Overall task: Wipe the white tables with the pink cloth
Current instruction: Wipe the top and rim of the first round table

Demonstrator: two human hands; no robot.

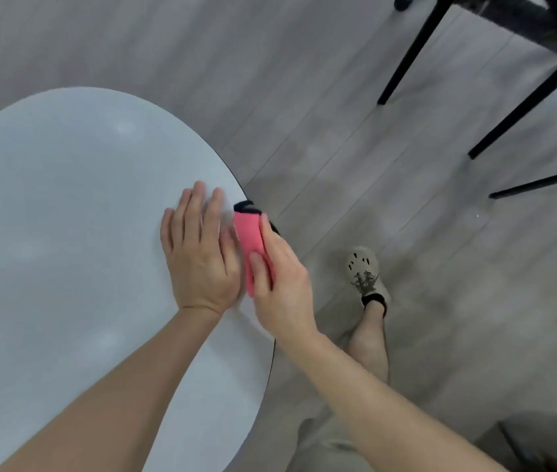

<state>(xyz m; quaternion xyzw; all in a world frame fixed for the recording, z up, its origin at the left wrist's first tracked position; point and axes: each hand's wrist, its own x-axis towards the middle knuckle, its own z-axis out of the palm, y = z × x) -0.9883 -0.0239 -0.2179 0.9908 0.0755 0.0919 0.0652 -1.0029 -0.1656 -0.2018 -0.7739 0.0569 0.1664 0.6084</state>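
Pink cloth point(251, 240) is folded at the right edge of the round white table point(66, 216). Right hand point(280, 284) grips it, thumb on top, fingers curled round it. Left hand point(198, 253) lies flat on the table just beside the cloth, fingers straight, holding nothing. Looks like edge wiping. To do it well: press the cloth flat against the rim, use steady pressure, follow the curve in overlapping passes, then work inward. Left hand should only brace, and move off unwiped patches. Watch footing: black chair legs point(403, 63) stand nearby.
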